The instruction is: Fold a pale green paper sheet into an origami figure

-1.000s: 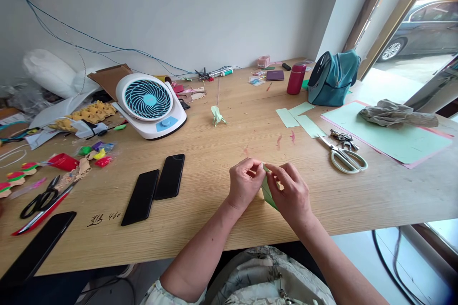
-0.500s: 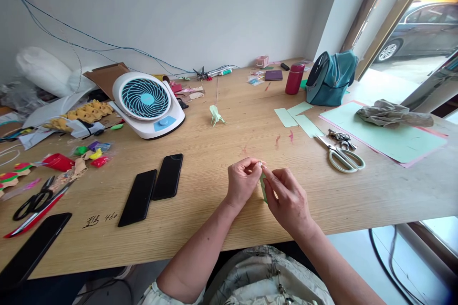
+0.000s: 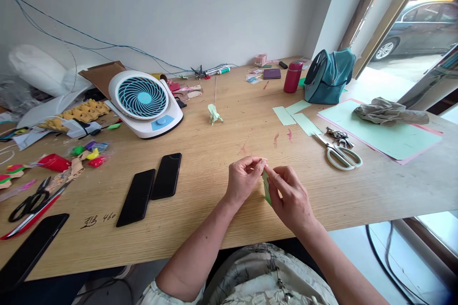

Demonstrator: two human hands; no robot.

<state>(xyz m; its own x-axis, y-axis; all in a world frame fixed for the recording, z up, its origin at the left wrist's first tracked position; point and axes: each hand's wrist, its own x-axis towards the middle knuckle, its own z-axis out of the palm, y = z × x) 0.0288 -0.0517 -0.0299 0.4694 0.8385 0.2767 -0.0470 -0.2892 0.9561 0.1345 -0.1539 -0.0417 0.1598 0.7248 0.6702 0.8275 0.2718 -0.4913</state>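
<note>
Both hands meet above the front part of the wooden table, pinching a pale green strip of paper (image 3: 266, 187). My left hand (image 3: 244, 178) is closed, thumb and forefinger together at the strip's upper end. Just beside it, my right hand (image 3: 289, 195) is closed on the same end, and its fingers cover part of the strip. The lower part of the paper hangs down between the hands, with a crease showing. Farther back on the table stands a folded green paper figure (image 3: 214, 114).
White-handled scissors (image 3: 342, 156) and keys (image 3: 339, 136) lie right, near cut green strips (image 3: 284, 116) and large green sheets (image 3: 386, 128). A red flask (image 3: 292, 77) and teal bag (image 3: 331, 77) stand behind. Left are a fan (image 3: 143, 100), phones (image 3: 136, 198) and black scissors (image 3: 30, 204).
The right hand has shifted slightly, and more of the green strip shows below the fingers. Both hands still pinch its upper end. The whole view has moved a little.
</note>
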